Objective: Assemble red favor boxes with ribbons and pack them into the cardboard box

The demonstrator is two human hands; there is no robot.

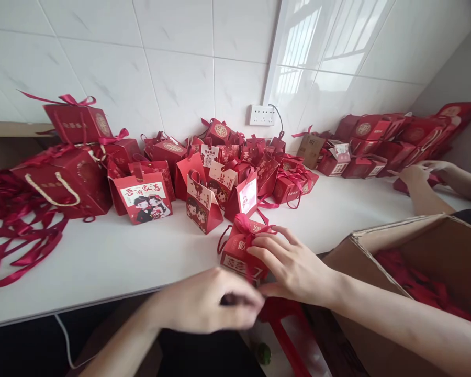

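head view: left hand point(212, 306), right hand point(294, 267) on one red box point(239, 254)

**Hands meet at the near centre: left pinched, right spread**

The left forearm point(121, 348) comes in bare from the near left and slants up to the right, wrist straight. The left hand point(214, 306) is curled knuckles-up, its fingertips bunched in a pinch that points right. The right forearm point(400, 322) enters bare from the near right and runs left. The right hand point(294, 267) lies palm down, fingers point(269, 246) spread and gently bent leftward, its thumb low beside the left fingertips.
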